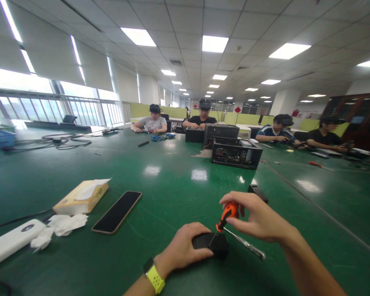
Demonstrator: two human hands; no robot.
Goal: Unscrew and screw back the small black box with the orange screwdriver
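Observation:
My right hand (248,216) grips the orange and black handle of a screwdriver (227,214), which tilts with its shaft running down to the left. Its tip meets the top of a small black box-shaped part (219,246) lying on the green table. Around the left end of that part, my left hand (186,246) is closed, thumb in front and fingers behind; a yellow-green watch band is on the wrist. Just right of the part lies a silver metal rod-like tool (246,243). Another black block (258,193) sits beyond my right hand, partly hidden.
At left are a phone (117,213), a tissue box (83,197), crumpled tissues (64,224) and a white device (15,242). Open black computer cases (237,154) stand ahead. Cables (58,140) lie far left, another screwdriver (319,165) at right. Several people sit across the green table (160,176).

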